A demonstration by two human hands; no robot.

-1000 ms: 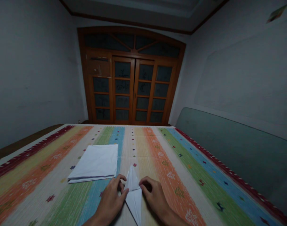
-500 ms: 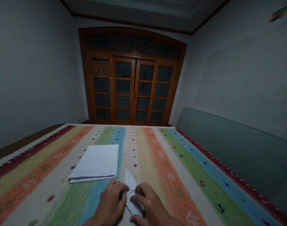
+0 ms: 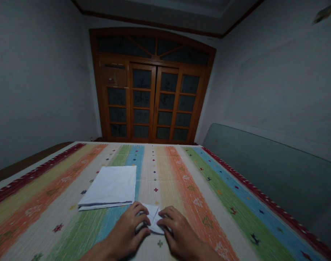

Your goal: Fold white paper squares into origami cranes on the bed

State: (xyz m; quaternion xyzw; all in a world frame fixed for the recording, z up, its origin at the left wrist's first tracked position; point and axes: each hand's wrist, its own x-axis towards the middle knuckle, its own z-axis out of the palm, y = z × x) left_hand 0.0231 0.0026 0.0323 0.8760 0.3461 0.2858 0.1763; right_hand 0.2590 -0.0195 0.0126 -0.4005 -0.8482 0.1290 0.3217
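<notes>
Left hand (image 3: 124, 229) and right hand (image 3: 179, 230) curled in close, fingers on both sides of folded white paper (image 3: 154, 218), holding it down on striped cloth (image 3: 151, 170). Stack of white sheets (image 3: 108, 187) just beyond left hand, not touching it.

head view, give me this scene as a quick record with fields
left hand: fingers on the left side of the folded white paper
right hand: fingers on the right side of the same paper
paper position: flat on the cloth between the hands
nearby: stack of white paper, left of the hands
surface: striped cloth with small stitched motifs
background: wooden glazed doors ahead, grey-green panel along the right
</notes>
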